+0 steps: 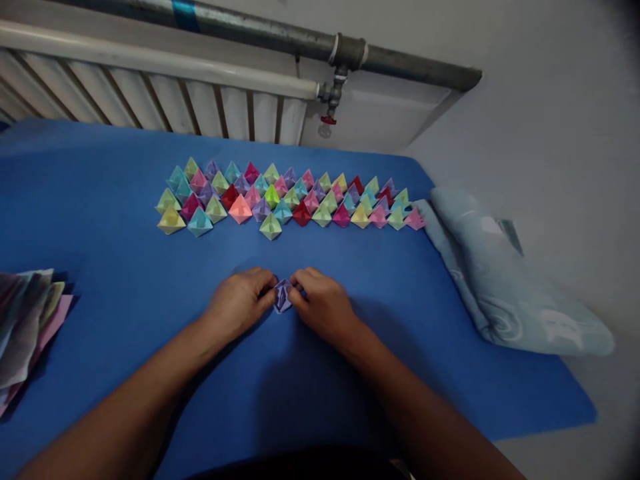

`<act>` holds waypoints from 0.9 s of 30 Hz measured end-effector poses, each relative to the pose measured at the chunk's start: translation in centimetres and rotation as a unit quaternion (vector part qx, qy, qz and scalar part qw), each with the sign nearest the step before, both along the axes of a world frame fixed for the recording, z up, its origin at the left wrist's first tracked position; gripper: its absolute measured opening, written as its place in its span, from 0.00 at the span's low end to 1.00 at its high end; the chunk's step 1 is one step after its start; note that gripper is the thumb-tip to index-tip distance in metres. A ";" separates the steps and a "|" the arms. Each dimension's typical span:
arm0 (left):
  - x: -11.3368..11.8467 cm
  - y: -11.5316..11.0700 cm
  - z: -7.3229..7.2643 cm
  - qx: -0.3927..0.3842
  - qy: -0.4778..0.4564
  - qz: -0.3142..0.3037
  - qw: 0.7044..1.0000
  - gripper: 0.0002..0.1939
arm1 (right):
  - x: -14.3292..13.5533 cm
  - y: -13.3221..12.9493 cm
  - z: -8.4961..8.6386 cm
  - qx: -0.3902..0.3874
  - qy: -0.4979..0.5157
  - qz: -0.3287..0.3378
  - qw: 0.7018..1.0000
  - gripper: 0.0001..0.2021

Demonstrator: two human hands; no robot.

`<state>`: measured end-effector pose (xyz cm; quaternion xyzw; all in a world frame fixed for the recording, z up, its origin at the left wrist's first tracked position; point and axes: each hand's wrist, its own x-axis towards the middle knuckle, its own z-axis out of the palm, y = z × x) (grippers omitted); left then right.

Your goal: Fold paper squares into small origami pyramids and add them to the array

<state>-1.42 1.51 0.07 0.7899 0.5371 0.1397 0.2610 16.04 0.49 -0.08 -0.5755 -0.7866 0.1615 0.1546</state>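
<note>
Between my two hands is a small folded purple paper piece point(283, 297), held just above or on the blue surface. My left hand point(243, 298) pinches its left edge between thumb and fingers. On the opposite edge, the thumb and fingers of my right hand point(321, 301) are closed as well. Beyond the hands lie rows of folded paper pieces in many colours, among them a pale green one point(271, 227) standing out nearest the hands, an orange-pink one point(240, 210) and a yellow one point(171, 221) at the left end.
A stack of coloured paper sheets point(25, 333) lies at the left edge of the blue surface point(125, 280). On the right is a folded pale blue-green blanket point(505, 280). Behind stand a white radiator point(165, 100) and a metal pipe point(260, 33) with a red-handled valve point(328, 120).
</note>
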 end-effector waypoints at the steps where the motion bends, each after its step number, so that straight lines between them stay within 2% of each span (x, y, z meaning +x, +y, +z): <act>1: 0.0 0.0 0.1 -0.002 0.000 0.000 1.000 0.06 | -0.1 0.1 -0.1 0.005 -0.006 -0.002 1.000 0.05; 8: 0.1 0.2 0.0 -0.015 0.003 0.010 1.000 0.05 | -0.7 0.5 -0.3 0.018 -0.021 0.000 1.000 0.07; 13: 0.0 0.3 -0.3 0.001 0.003 -0.002 1.000 0.07 | -0.8 0.7 -0.4 -0.008 -0.006 -0.005 1.000 0.06; 17: -0.2 0.3 -0.2 -0.023 -0.042 -0.003 0.999 0.07 | -0.2 0.5 -0.3 -0.038 0.083 0.009 0.996 0.03; 21: -1.3 0.2 0.4 -0.035 -0.108 0.018 0.993 0.07 | 1.3 -0.1 0.6 -0.058 0.209 0.013 0.976 0.04; 23: -1.9 0.1 0.9 -0.037 -0.112 0.005 0.993 0.05 | 1.8 -0.4 1.2 -0.085 0.221 0.035 0.971 0.06; 27: -2.3 -0.1 1.4 -0.078 -0.097 -0.067 0.990 0.06 | 2.2 -0.7 1.7 -0.134 0.203 0.092 0.966 0.10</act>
